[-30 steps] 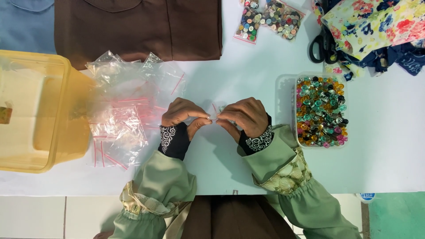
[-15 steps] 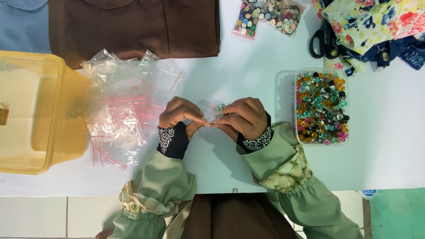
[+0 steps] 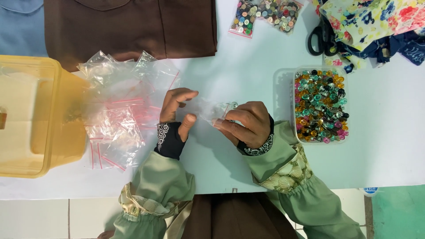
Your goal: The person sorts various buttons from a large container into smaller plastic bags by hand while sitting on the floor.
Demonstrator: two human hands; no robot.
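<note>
A small clear zip bag (image 3: 211, 110) is held just above the white table (image 3: 248, 66), between the two hands and near the table's front edge. The right hand (image 3: 247, 124) is closed in a pinch on the bag's right end, thumb and forefinger pressed together over the plastic; what looks like a small button (image 3: 233, 105) is seen just at the fingertips, though whether it lies inside the bag cannot be told. The left hand (image 3: 177, 108) is half spread, fingers curled loosely and thumb raised, touching or nearly touching the bag's left end; no firm grip is shown. A heap of empty zip bags (image 3: 119, 110) with red strips lies just beside the left hand, against a yellow plastic box (image 3: 35, 115). A clear tub of coloured buttons (image 3: 321, 106) stands just beside the right hand. Farther off are noted a brown folded garment (image 3: 133, 26), two filled button bags (image 3: 265, 15), black scissors (image 3: 321, 37) and floral fabric (image 3: 372, 20). Judgement: the bag is being handled at its mouth. For clean work, the mouth is best kept uppermost and level, the pinch kept at the strip rather than the body, and the left fingers brought to the opposite lip so the film is not twisted and nothing is spilled.
</note>
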